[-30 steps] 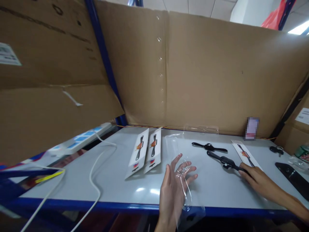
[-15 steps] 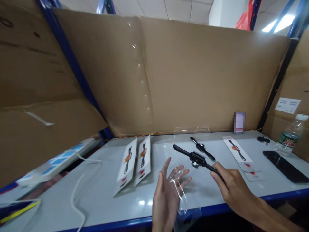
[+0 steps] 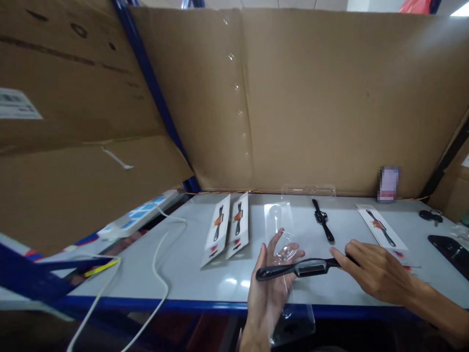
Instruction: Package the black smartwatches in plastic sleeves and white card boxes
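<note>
My right hand [image 3: 377,271] is closed around one handle of a black spokeshave [image 3: 311,268]. The spokeshave lies nearly level, its other handle passing in front of my left palm. My left hand [image 3: 269,288], palm up with fingers loosely spread, supports a clear plastic blister shell [image 3: 282,220]. The shell stretches upright across the palm and past the table's front edge. Behind my right hand, a second black spokeshave [image 3: 322,220] rests on the table. Two printed cards [image 3: 216,230] picturing spokeshaves lean at the left, and another card [image 3: 381,227] lies flat at the right.
On the grey table [image 3: 190,278] another clear shell [image 3: 309,190] stands at the back by the cardboard wall [image 3: 311,98]. A phone-like screen [image 3: 388,185], keys [image 3: 430,216] and a black phone [image 3: 449,252] are at the right. A power strip [image 3: 139,215] and white cable [image 3: 159,264] run along the left.
The spokeshave has turned from slanting to nearly level and come down in front of my left palm. The blister shell now stands straighter in my left hand. The view has swung left and down.
</note>
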Motion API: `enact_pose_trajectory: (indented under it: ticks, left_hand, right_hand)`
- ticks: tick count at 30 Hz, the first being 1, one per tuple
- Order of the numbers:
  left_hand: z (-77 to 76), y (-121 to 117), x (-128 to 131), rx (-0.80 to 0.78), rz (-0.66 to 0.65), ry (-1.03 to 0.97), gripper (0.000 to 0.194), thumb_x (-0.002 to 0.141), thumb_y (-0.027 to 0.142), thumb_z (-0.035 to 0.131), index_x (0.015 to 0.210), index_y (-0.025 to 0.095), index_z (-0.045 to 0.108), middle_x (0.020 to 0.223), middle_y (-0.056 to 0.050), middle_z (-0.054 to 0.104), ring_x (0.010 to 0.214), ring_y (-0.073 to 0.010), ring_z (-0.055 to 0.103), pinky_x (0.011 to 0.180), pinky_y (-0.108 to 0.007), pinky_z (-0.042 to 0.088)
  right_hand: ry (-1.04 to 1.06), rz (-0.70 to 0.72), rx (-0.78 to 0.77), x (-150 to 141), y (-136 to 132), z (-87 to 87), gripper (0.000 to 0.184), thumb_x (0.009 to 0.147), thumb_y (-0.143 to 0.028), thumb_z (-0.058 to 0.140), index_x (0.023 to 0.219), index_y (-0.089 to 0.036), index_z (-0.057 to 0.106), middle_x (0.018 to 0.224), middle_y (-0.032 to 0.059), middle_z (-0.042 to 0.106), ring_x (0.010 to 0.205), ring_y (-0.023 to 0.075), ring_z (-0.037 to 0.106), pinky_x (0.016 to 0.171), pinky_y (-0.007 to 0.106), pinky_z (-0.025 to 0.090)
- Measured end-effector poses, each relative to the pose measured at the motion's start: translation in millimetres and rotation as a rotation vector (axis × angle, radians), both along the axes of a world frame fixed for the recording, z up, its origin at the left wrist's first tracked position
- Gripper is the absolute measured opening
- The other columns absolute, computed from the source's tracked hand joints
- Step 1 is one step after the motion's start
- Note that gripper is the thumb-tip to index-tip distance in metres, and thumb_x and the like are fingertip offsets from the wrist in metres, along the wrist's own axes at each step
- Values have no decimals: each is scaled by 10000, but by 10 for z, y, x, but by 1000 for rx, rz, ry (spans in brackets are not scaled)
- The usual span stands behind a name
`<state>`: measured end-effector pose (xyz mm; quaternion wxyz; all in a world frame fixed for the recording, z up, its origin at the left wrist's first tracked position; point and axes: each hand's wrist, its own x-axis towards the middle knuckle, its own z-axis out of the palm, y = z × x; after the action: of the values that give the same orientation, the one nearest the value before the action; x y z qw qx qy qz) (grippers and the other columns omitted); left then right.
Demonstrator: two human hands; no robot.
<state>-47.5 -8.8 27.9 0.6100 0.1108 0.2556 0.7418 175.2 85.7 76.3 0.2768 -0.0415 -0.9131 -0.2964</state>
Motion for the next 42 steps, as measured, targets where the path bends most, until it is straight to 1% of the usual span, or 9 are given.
enact_pose_trajectory:
  ticks: [6,9,15,20,26,28,31,36,42]
  left_hand:
    - [54,-11,12,-3,-8,28,519,987,458,463,1423,179,512,949,-133,708,845,-269,719,728,-388,596]
    - [65,-13,12,-16,10,14,508,991,430,461,1425,169,500,951,-139,706,832,-270,718,655,-366,600]
    - [32,14,22,27,34,24,545,998,441,439,1468,165,444,953,-143,697,847,-285,706,660,-410,606]
    - [-10,16,55,74,121,71,599,979,471,483,1524,249,372,957,-117,689,883,-288,698,687,-428,604]
    - [-59,41,76,85,143,111,711,920,484,605,1553,379,299,944,-85,701,866,-268,711,728,-421,600]
    - [-81,59,69,79,141,48,671,931,460,600,1540,400,323,959,-75,716,879,-246,717,791,-416,591]
    - [-113,64,51,34,136,-77,600,942,431,592,1509,354,414,1059,-89,741,951,-246,725,909,-419,560]
    - [-156,26,0,-99,0,-170,556,922,431,615,1408,165,573,1098,-160,762,1018,-329,726,980,-472,529]
    - [-131,32,-20,-139,24,-190,543,922,456,596,1366,144,610,1084,-171,771,998,-327,738,953,-452,551]
  right_hand:
    - [21,-89,-211,103,-31,-17,270,1042,-173,407,1213,-130,613,785,35,554,664,156,535,586,273,393]
    - [5,-135,-450,66,-62,-39,313,1069,-333,378,1081,-157,637,804,39,580,656,154,570,572,270,405]
    - [121,-257,-780,1,-188,-61,347,1050,-397,434,785,-207,554,697,-13,597,598,131,593,573,256,426]
    - [338,-300,-482,-129,-224,-25,367,1063,-376,407,767,-198,532,629,-21,561,509,123,534,535,274,381]
    - [208,-335,-29,-611,-283,20,296,1039,-185,412,790,-171,570,627,17,546,546,158,533,466,290,342]
    - [138,-324,-19,-788,-379,-28,195,987,-86,426,1000,-99,620,683,48,600,591,180,573,459,284,392]
    - [36,-268,-28,-993,-561,-116,287,909,-29,469,1167,18,589,832,156,684,697,235,635,495,312,477]
    - [-32,-170,-77,-1144,-730,-211,260,948,-181,541,1096,11,632,884,192,707,739,271,643,523,360,513]
    - [-46,-154,-132,-1148,-737,-308,364,963,-370,584,1036,-21,661,894,191,699,781,284,631,567,385,511]
